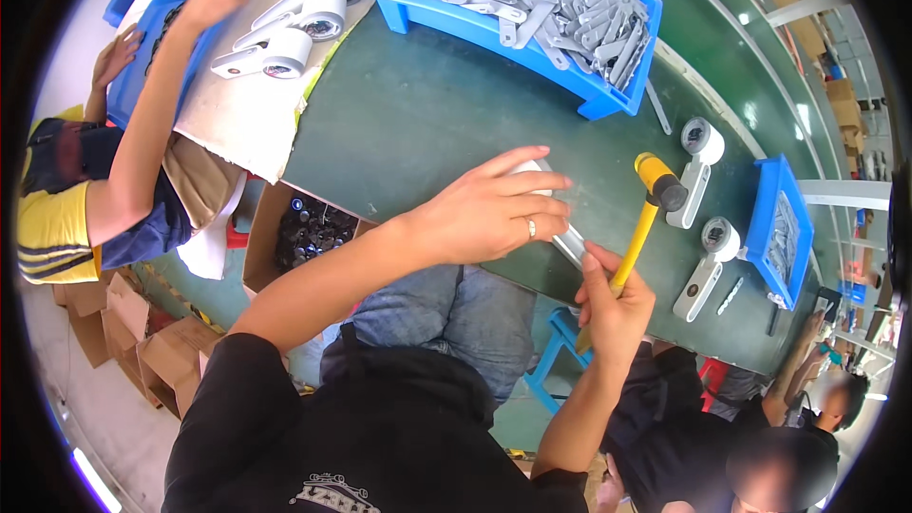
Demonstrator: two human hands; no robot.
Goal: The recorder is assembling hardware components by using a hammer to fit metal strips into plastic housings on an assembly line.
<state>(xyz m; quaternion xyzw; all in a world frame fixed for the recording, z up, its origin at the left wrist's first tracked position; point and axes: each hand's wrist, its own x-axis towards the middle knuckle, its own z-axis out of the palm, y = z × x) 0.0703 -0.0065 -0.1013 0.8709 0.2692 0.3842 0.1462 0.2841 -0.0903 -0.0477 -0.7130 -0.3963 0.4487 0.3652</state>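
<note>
My left hand (486, 211) lies over a long white plastic part (568, 243), its fingers bent round the upper end and hiding much of it. In my right hand (616, 312) is a hammer (638, 245) with a yellow handle, its yellow and black head pointing up and away from me. The right thumb and fingertips are close to the lower end of the white part; whether they touch it I cannot tell. Two white units with round heads (698, 192) (705, 275) lie on the green table to the right of the hammer.
A blue bin (399, 11) heaped with grey flat strips stands at the far side of the green table (380, 123). A smaller blue bin (760, 218) is at the right. Several white round-headed units (285, 52) lie at the left, near a co-worker's arms (152, 123). Below is a carton (261, 237) of small dark pieces.
</note>
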